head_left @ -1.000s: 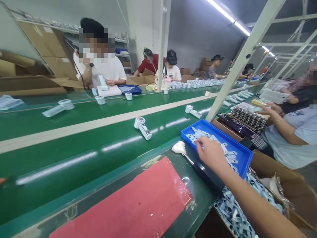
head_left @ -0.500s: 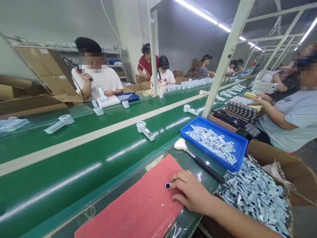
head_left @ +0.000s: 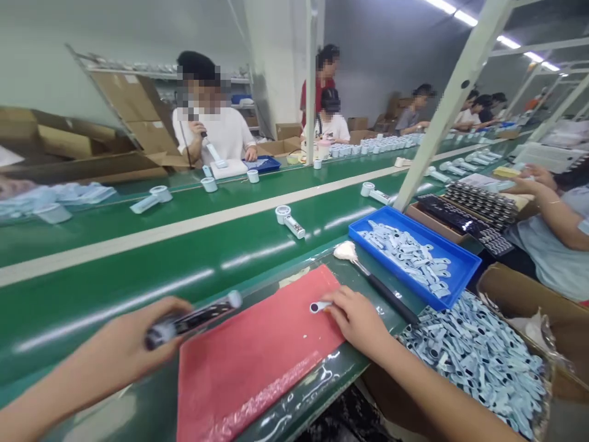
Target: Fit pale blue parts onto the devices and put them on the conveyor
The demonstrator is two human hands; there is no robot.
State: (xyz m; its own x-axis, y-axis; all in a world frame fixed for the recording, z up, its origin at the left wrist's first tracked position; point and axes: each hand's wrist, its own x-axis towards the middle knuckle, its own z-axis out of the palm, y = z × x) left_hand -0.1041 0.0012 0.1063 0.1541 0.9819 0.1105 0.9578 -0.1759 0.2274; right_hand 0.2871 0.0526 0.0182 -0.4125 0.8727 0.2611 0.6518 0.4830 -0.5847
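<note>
My left hand [head_left: 138, 334] is wrapped round a blurred handheld device [head_left: 202, 318], whose dark, patterned side shows; it hangs over the left edge of the red mat [head_left: 248, 356]. At the mat's upper right, my right hand [head_left: 354, 313] pinches a small pale-blue part [head_left: 318, 306] with a dark round spot at its end. A tool with a black handle [head_left: 386, 298] and a white lump on its tip lies just beyond my right hand. Behind it sits a blue tray [head_left: 464, 279] of pale-blue parts.
A green conveyor [head_left: 230, 245] carries white round-headed devices [head_left: 289, 221]. At the lower right is a heap of pale-blue parts [head_left: 478, 362]. A slanted post [head_left: 451, 104] rises behind the tray. People sit across the belt and at the right.
My left hand has come into view from the left, holding a device. My right hand keeps its pinch on the small part, more of which shows. The view has shifted left.
</note>
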